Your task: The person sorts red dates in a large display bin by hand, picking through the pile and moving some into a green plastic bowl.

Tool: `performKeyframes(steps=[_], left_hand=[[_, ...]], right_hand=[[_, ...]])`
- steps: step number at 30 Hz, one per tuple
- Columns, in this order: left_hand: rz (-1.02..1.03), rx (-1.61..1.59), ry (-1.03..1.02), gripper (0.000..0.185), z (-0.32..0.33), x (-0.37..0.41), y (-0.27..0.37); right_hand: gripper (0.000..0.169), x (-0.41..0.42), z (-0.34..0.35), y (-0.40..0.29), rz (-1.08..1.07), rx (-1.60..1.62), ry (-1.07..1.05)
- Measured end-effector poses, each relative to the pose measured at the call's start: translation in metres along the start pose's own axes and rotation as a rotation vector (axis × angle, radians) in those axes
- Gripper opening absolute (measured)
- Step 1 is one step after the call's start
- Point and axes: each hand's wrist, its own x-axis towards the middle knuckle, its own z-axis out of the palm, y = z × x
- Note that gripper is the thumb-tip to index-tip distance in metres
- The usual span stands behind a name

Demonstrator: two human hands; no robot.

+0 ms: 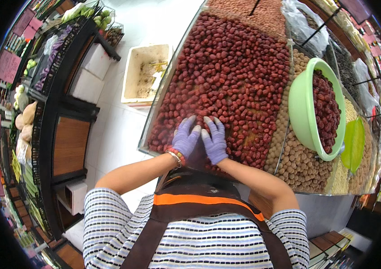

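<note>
Dried red jujubes (224, 67) lie spread over a wide display bin with a clear rim (167, 79). At the near edge of this bin, my left hand (186, 136), in a purple knit glove with pale fingertips, rests its fingers on the jujubes. My right hand (215, 140), gloved alike, is close beside it, fingertips touching the jujubes, fingers somewhat spread. Neither hand plainly grips anything; the palms are hidden. A light green plastic basin (303, 111) heaped with dark red jujubes (324, 111) stands tilted to the right, on the neighbouring compartment of round brown dried goods (303, 161).
A green scoop-like dish (353, 144) lies right of the basin. Peanuts (264, 16) fill the far compartment, near a clear plastic bag (306, 27). On the floor at left stands a white foam box (128, 77), beside a black vegetable shelf (51, 134).
</note>
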Motion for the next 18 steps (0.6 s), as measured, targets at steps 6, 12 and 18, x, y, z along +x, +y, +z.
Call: performKeyframes(steps=[6, 12, 18], left_hand=[[-0.147, -0.732, 0.186, 0.035, 0.019, 0.014, 0.015], [-0.075, -0.891, 0.256, 0.027, 0.030, 0.014, 0.076], [0.307, -1.044, 0.114, 0.030, 0.051, 0.001, 0.159]], right_hand=[[0.031, 0.032, 0.065, 0.011, 0.396, 0.872, 0.202], [0.027, 0.046, 0.023, -0.021, 0.446, 1.076, 0.348], [0.028, 0.059, -0.092, -0.069, 0.003, 0.627, 0.482]])
